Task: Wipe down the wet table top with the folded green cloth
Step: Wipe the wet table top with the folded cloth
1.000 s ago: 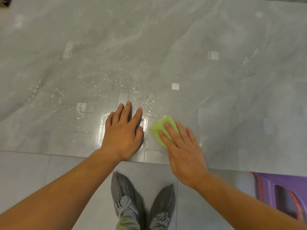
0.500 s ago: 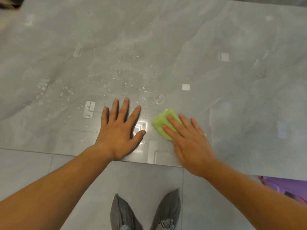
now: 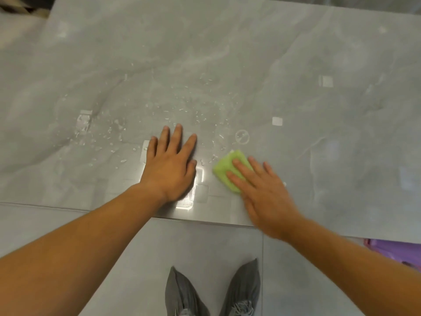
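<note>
I press the folded green cloth (image 3: 222,167) flat under my right hand (image 3: 262,192), fingers straight and laid over its near half, none curled round it. The cloth lies on the table (image 3: 319,53) close to the near edge, just to the right of my left hand (image 3: 169,165). That hand rests flat on the wet surface with fingers spread and holds nothing. The water droplets (image 3: 182,109) lie scattered beyond and to the left of both hands, and a ring of water (image 3: 242,136) sits just beyond the cloth. In my judgement, most of the wet patch remains to be wiped. To wipe well, I apply even palm pressure so the whole cloth face contacts the table. I push forward through the ring first, then sweep left in overlapping passes. I should lift the left hand clear before the cloth reaches it, since it covers wet surface. The fold may open or bunch if only the fingertips drive it.
</note>
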`<state>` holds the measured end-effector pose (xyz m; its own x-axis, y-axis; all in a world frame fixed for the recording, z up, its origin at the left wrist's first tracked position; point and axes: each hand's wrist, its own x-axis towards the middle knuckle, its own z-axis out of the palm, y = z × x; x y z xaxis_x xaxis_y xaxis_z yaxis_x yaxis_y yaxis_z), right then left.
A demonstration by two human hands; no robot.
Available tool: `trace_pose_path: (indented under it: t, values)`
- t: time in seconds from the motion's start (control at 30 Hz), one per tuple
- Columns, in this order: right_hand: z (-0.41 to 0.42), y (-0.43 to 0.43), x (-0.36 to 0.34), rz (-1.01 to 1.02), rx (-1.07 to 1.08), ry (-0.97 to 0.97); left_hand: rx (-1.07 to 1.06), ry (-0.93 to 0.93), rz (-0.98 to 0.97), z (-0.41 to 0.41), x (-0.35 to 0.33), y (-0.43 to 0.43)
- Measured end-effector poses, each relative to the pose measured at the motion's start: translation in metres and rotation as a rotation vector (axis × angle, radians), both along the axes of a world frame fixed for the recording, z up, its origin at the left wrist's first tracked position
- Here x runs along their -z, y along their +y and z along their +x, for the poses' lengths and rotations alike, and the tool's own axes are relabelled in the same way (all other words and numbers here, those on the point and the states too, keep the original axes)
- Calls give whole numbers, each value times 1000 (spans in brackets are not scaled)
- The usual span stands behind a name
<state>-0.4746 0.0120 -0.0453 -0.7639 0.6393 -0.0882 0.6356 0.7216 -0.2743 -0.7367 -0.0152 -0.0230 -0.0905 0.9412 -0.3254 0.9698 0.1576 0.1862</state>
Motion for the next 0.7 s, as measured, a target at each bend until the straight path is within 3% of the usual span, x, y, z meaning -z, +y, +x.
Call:
trace_pose_path:
  t: [0.1,0.17,0.3,0.37,0.47,0.57,0.7]
  values:
    - [-29,21,0,-16,207,41,21,-9,45,-8,3,1]
    - [-40,2,0,-3,232,49,19,3,77,-15,3,4]
    - [-23,-30,-4,11,-119,15,17,32,13,-22,12,13]
    - [-19,-6,0,29,-164,-1,32,37,6,-23,16,13]
    - [-32,41,5,21,148,30,35,26,13,-25,18,12]
    - [-52,35,4,19,374,48,31,15,9,-26,16,14]
    - [-32,-2,1,5,171,43,39,34,-5,-26,7,18]
